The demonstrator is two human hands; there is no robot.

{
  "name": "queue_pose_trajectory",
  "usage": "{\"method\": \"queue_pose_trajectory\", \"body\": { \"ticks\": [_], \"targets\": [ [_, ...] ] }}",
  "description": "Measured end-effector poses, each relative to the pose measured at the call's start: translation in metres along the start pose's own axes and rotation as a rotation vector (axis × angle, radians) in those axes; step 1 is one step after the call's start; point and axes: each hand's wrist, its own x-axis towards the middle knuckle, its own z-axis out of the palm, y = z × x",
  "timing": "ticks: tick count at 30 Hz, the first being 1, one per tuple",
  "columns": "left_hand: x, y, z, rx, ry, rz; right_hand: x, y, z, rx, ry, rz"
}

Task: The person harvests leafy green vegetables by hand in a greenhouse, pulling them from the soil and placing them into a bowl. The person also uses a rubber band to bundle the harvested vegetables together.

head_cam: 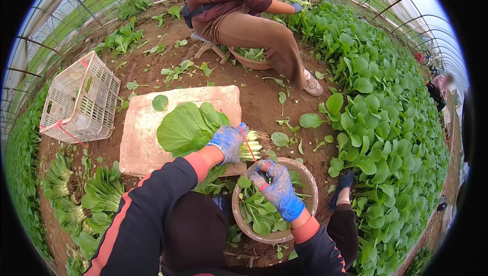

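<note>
A bunch of leafy greens [188, 127] lies across a pale, soil-stained block [143, 138], its pale stems and roots pointing right. My left hand [228, 141], in a dirty blue glove, is closed around the bunch just behind the stem ends. From there a thin red tie [249, 146] runs taut to my right hand [276, 188], which grips its other end; some red also wraps the right fingers. A small dark object shows in the right fist, too covered to name. Below that hand stands a round basin [313, 199] holding loose green leaves [259, 211].
A white plastic crate [82, 100] stands at the left, with bundled greens [76, 196] on the soil below it. A co-worker [236, 20] sits ahead on a low stool [209, 47] beside another basin [251, 62]. Dense growing greens [392, 135] fill the right side.
</note>
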Motion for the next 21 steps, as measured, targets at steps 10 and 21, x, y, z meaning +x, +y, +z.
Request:
{"method": "queue_pose_trajectory", "body": {
  "ticks": [10,21],
  "targets": [
    [-0.004,0.004,0.007,0.114,0.088,0.058,0.051,0.065,-0.042,0.009,0.058,0.437],
    [0.010,0.003,0.013,0.004,0.230,0.154,0.106,0.308,0.016,0.561,-0.121,0.837]
  ]
}}
